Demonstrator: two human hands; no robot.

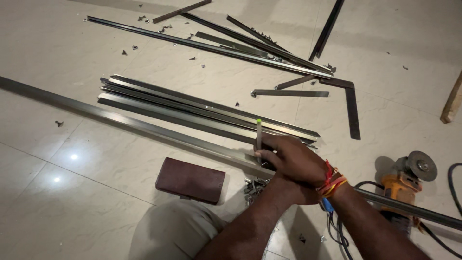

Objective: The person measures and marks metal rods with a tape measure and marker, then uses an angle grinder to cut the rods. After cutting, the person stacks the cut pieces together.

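Right hand: the right hand (293,156) lies on top, its fingers (269,155) clenched around a slim grey marking pen with a green cap (259,137), held upright with the cap upward.
Pen position: the lower end of the marking pen meets the long grey metal channel (144,126); the tip itself is hidden by the fingers.
Left hand: the left hand (298,190) sits beneath the right wrist, against the same channel; mostly covered, so I cannot tell whether its fingers are clenched or released.
Wrist: red, orange and yellow thread bands (332,182) circle the right wrist.
Channel: it runs diagonally across the pale tiled floor (57,202), from the upper left to the lower right, passing under both hands.
Stacked stock: a bundle of long grey metal strips (192,108) lies just behind the channel, roughly parallel to it.
Block: a dark maroon rectangular block (190,180) rests flat on the floor, near the hands and left of them.
Power tool: an orange angle grinder with a grey disc (409,178) lies right of the hands, beside black cables (452,192).
Square: a dark metal L-shaped square (352,108) lies on the floor beyond the bundle.
Offcuts: loose metal lengths (250,45) and small shavings lie scattered at the far side.
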